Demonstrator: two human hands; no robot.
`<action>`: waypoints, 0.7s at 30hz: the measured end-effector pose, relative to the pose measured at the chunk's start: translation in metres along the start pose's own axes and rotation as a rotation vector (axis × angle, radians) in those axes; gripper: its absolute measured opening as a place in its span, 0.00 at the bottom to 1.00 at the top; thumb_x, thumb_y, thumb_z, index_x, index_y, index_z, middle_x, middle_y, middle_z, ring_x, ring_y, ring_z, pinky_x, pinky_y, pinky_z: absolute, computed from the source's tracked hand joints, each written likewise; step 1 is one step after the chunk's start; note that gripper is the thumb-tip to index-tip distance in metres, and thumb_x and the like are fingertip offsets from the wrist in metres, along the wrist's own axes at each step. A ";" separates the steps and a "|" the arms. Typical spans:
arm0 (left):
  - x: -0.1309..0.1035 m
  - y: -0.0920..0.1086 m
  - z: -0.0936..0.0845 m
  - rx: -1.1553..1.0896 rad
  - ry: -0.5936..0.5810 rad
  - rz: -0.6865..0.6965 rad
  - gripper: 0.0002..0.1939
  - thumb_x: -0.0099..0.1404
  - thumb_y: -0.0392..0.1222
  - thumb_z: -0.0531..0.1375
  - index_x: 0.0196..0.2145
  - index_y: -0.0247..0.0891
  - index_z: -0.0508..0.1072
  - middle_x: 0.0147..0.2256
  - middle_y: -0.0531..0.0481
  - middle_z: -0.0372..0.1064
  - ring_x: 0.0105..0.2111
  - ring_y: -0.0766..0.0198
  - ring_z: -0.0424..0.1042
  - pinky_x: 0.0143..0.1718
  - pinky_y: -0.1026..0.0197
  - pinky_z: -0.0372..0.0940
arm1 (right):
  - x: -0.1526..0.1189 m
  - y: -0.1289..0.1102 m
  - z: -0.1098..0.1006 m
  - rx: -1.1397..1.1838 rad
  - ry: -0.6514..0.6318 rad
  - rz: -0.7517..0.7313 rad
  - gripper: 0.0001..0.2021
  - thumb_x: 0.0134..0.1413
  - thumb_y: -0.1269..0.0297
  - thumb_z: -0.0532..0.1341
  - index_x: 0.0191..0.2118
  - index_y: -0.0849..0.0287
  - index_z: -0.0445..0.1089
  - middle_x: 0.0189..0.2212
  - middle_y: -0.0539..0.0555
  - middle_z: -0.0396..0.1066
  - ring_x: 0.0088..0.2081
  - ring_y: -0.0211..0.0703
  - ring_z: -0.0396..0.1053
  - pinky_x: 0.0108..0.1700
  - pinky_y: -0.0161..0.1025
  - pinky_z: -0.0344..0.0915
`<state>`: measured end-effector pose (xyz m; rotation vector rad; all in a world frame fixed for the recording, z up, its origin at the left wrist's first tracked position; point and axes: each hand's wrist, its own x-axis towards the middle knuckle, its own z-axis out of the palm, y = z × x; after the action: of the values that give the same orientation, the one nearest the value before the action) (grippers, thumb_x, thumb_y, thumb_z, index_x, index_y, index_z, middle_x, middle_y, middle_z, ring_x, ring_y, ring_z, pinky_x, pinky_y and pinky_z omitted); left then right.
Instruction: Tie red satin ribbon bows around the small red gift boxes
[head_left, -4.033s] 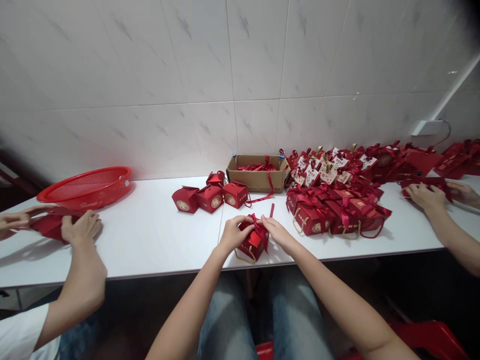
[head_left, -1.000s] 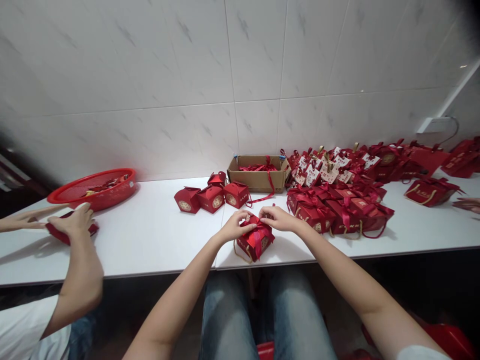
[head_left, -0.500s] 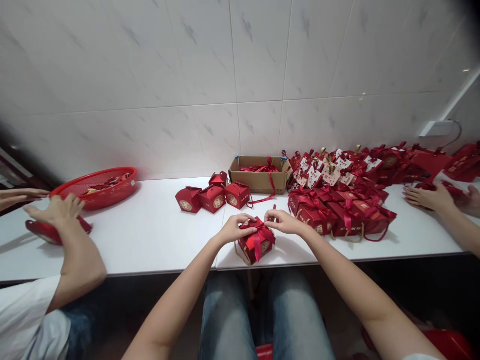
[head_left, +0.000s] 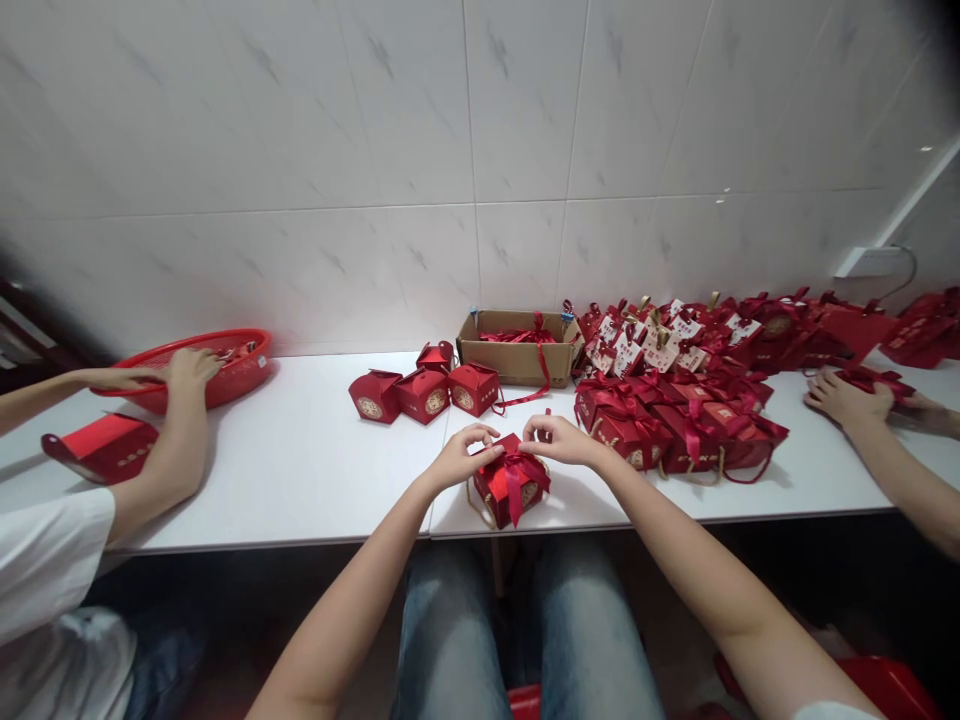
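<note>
A red gift box [head_left: 491, 492] with a gold pattern and gold cord handles stands at the table's front edge, right below my hands. Across its top a dark red ribbon [head_left: 514, 490] is tied in a bow, one tail hanging down the front. My left hand [head_left: 463, 457] is at the bow's left side, thumb and fingers closed on the ribbon. From the right, my right hand [head_left: 561, 441] pinches the ribbon near the bow, its other fingers curled. The fingertips partly cover the ribbon there.
Several untied red boxes [head_left: 379, 397] sit behind, beside a cardboard box [head_left: 517, 370] of ribbons. Finished boxes [head_left: 697, 435] crowd the right. At left, a co-worker's hands reach to a red basket [head_left: 240, 380] near an open red box [head_left: 109, 448]. Another person's hand [head_left: 847, 397] is at right.
My right hand has shifted slightly left, while the box stays put. The left co-worker's hand has moved from the red box to the basket, leaving the box on the table.
</note>
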<state>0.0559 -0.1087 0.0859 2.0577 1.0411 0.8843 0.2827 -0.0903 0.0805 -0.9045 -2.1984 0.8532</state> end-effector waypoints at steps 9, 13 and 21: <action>-0.006 0.004 -0.001 -0.084 -0.042 -0.057 0.11 0.56 0.46 0.61 0.31 0.37 0.68 0.42 0.46 0.68 0.43 0.59 0.67 0.44 0.57 0.62 | -0.002 0.000 -0.002 0.090 -0.089 -0.052 0.15 0.48 0.52 0.63 0.30 0.61 0.68 0.31 0.51 0.67 0.30 0.35 0.61 0.34 0.33 0.59; -0.005 0.005 -0.003 -0.107 -0.098 -0.039 0.08 0.53 0.38 0.62 0.31 0.37 0.67 0.46 0.45 0.66 0.47 0.58 0.65 0.49 0.56 0.59 | 0.005 0.003 0.000 0.096 -0.054 -0.066 0.18 0.48 0.48 0.62 0.28 0.62 0.68 0.34 0.53 0.66 0.33 0.36 0.63 0.36 0.34 0.60; -0.002 -0.003 -0.002 0.037 -0.070 -0.005 0.05 0.54 0.40 0.60 0.28 0.37 0.69 0.41 0.45 0.67 0.46 0.55 0.64 0.48 0.54 0.59 | 0.007 -0.006 -0.011 -0.057 -0.145 -0.013 0.20 0.51 0.47 0.60 0.25 0.62 0.64 0.28 0.50 0.60 0.28 0.34 0.57 0.33 0.34 0.56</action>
<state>0.0518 -0.1086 0.0836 2.1004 1.0317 0.7897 0.2843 -0.0852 0.0933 -0.8789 -2.3613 0.8785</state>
